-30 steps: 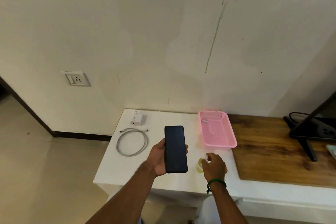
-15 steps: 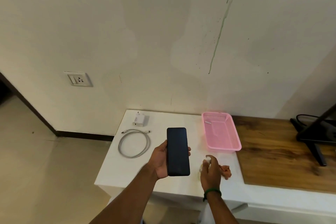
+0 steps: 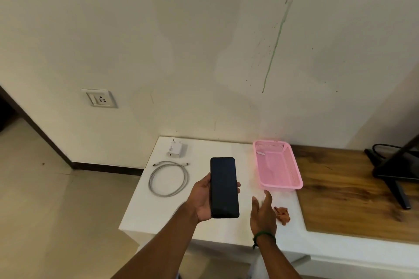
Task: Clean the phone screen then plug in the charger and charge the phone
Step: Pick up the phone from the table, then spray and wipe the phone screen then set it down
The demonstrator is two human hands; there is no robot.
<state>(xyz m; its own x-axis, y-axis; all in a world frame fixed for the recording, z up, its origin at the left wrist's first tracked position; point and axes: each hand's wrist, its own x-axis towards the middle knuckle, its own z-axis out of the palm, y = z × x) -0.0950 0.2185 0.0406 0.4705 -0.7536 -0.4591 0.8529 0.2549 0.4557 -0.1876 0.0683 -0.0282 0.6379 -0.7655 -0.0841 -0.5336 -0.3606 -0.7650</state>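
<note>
My left hand point(image 3: 203, 199) holds a black phone point(image 3: 224, 187) upright above the white table point(image 3: 145, 215), its dark screen facing me. My right hand point(image 3: 263, 212) hovers to the right of the phone, fingers apart and holding nothing. Just right of that hand a small crumpled orange cloth point(image 3: 283, 215) lies on the table. A white charger adapter point(image 3: 173, 150) sits at the table's back left, with a coiled white cable point(image 3: 169, 178) in front of it. A wall socket point(image 3: 99, 98) is on the wall to the left, above the floor.
A pink plastic basket point(image 3: 293, 182) stands right of the phone, a small white item inside it. A wooden board point(image 3: 353, 195) covers the table's right part, where a black stand and cable point(image 3: 394, 172) sit. The floor lies to the left.
My right hand was closed over something small on the table; now it has lifted, opened and is blurred with motion. The orange cloth has come into sight beside it. The phone stays in my left hand.
</note>
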